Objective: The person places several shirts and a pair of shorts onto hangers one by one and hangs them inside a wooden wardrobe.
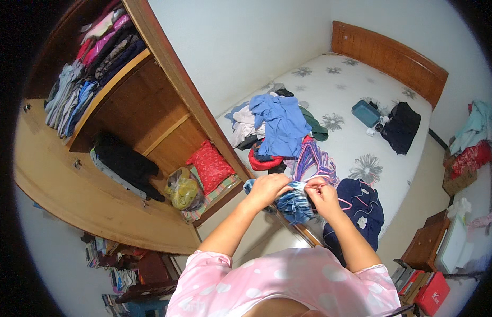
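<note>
A blue tie-dyed garment (295, 204) hangs gathered between my two hands, in front of the bed's edge. My left hand (269, 189) grips its top edge on the left. At its right end, my right hand (322, 194) has thumb and fingers pinched together close to the cloth; whether they hold the garment or a hanger is unclear. Just beyond, a bundle of purple and pink hangers (313, 158) lies on the bed. Beside my right forearm rests a navy garment with white piping (359, 206), with a pink hanger at it. A blue shirt (279, 121) tops a clothes pile.
An open wooden wardrobe (178, 87) at left holds stacked clothes, a red cushion (211, 166) and a plastic bag of yellow cloth (184, 190). On the mattress (333, 85) are a teal tray (366, 113) and black clothing (400, 126). A wooden cabinet (426, 239) stands at right.
</note>
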Motion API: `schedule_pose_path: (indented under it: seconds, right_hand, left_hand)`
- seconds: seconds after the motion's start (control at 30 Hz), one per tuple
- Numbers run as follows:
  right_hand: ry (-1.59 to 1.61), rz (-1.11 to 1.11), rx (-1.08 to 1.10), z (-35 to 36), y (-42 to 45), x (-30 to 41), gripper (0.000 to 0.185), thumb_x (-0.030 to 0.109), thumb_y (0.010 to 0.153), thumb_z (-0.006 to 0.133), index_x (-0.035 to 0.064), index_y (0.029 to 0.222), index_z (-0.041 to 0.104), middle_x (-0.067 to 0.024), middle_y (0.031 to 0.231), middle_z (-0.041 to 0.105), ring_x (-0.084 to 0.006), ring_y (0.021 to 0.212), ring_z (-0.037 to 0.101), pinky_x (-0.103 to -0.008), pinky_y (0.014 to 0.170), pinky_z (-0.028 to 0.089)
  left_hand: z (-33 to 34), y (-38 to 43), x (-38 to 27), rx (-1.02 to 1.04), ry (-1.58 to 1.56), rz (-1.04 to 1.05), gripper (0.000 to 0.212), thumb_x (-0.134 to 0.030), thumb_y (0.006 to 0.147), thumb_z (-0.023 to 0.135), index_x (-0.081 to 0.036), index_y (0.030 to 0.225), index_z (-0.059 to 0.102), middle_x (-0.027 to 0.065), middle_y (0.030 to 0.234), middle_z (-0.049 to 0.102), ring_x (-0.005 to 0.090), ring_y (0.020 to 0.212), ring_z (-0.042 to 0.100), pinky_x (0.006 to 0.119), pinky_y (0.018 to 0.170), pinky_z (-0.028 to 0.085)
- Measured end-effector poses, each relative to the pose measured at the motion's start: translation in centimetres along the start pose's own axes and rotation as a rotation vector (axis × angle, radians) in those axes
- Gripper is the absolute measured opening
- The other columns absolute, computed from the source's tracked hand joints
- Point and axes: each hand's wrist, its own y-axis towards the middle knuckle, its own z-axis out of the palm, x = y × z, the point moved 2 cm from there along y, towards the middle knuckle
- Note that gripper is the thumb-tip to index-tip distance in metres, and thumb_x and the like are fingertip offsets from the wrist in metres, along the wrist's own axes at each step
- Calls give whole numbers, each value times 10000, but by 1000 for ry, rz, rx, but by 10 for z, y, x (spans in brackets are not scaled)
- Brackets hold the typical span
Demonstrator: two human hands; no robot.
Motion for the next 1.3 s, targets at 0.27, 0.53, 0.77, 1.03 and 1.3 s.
schedule_pose_path:
  seconds: [0.27,0.53,0.77,1.03,1.3]
  right_hand:
    - [-122,-8,19,-7,22,18,157,153,805,592,2,841,573,-138,768,581,-251,661,580,-319,600,452]
    - [-100,-297,-256,-24,-1,1,70,-1,746,594,11,810,566,-120,825,563,-249,761,558,-321,693,444]
    - [-235,-230,6,13,-6,-9,486,113,721,652,45,1169,478,-152,1065,560,-331,981,533,-400,873,400]
    - [-453,-311,63,13,-17,-26,359,124,700,657,70,1037,548,-89,960,596,-248,940,554,-425,889,346]
    - [-573,-244,43,-20,-27,-61,265,28,646,601,101,900,599,-57,898,608,-206,952,559,-544,1001,204]
  left_hand:
    - [3,9,-15,-132,-58,-110,251,-267,769,616,-75,930,592,92,842,607,272,782,599,365,660,477]
    - [-13,6,-13,-168,-126,-264,256,-301,808,585,-158,1019,613,83,809,581,271,750,589,353,625,465]
    - [-16,7,-6,-281,-201,-301,236,-237,803,605,-114,1004,623,103,864,617,280,791,603,337,672,473]
    - [-32,7,5,-466,-336,-446,231,-189,835,586,-22,991,621,130,953,634,243,881,612,304,785,452]
    - [-49,-14,28,-504,-468,-471,220,-190,861,546,-12,958,632,117,892,651,190,831,613,291,752,457]
